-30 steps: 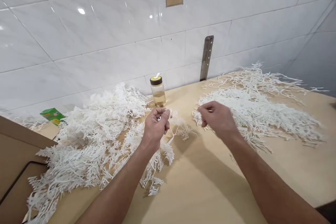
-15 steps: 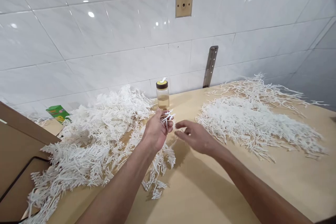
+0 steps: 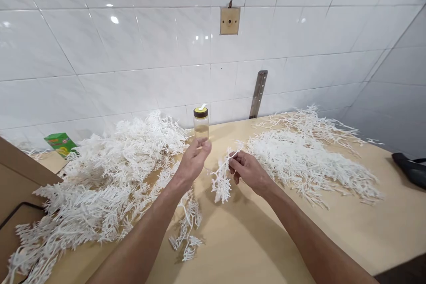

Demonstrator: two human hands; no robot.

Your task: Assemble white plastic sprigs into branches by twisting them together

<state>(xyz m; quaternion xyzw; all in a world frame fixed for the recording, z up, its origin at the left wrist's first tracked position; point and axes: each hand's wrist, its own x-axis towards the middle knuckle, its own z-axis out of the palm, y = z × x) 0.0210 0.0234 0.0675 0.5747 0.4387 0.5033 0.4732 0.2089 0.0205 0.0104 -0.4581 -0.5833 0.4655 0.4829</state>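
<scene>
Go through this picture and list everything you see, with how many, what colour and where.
Left heap of sprigs: one, white, table's left
Right heap of sprigs: one, white, table's right
Thin stems: many, white, behind right heap
Held sprig: one, white, right hand
Jar: one, clear, yellow-and-dark lid, near wall
Packet: one, green, far left
Panel: one, brown, left edge
Metal strip: one, grey, against wall
Plate: one, tan, on wall
Dark object: one, black, right edge
Table: one, light tan, below
Tiled wall: one, white, behind
Left hand: one, bare, centre
Right hand: one, bare, right of centre
</scene>
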